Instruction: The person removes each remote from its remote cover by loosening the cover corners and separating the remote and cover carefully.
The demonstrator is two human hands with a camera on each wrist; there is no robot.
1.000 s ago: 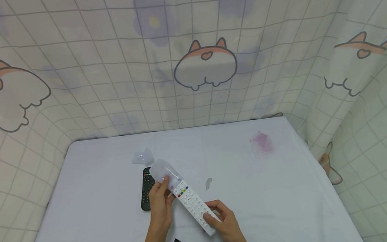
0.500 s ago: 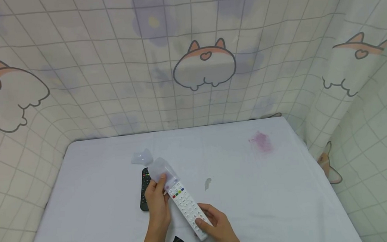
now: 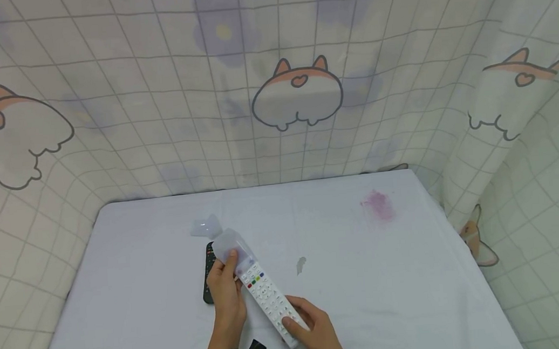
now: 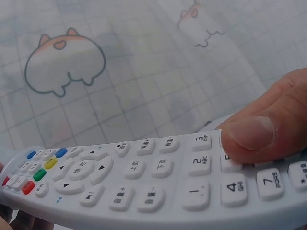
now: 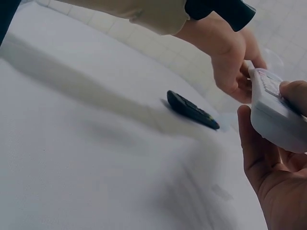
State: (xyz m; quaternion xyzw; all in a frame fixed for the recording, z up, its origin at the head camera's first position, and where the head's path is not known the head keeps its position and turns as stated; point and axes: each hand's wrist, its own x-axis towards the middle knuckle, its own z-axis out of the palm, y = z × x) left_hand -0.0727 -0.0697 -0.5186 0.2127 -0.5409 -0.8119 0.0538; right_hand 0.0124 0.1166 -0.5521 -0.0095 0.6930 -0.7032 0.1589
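Right hand [image 3: 314, 329]: fingers curled round the near end of a white remote control [image 3: 267, 297], thumb pressed on its number keys; seen close in the left wrist view, the thumb [image 4: 261, 132] lies across the keys beside "2" and "3". Left hand [image 3: 227, 294]: grips the far end of the same remote, thumb and fingers pinching a clear, frosted sleeve [image 3: 232, 245] that covers the remote's top and reaches to just above the coloured buttons. The white remote is held off the table, slanting from the far left down to the near right, keys upward. Black remote control [image 3: 209, 274]: flat on the table, just behind the left hand and partly hidden by it. Second clear sleeve [image 3: 206, 226]: crumpled, on the table just beyond the black remote. Table [image 3: 413, 273]: covered in pale cloth bearing a pink stain [image 3: 378, 205] far right and a small grey mark [image 3: 301, 265] near the middle. Backdrop: checked curtain [image 3: 157, 96] printed with cartoon animals.
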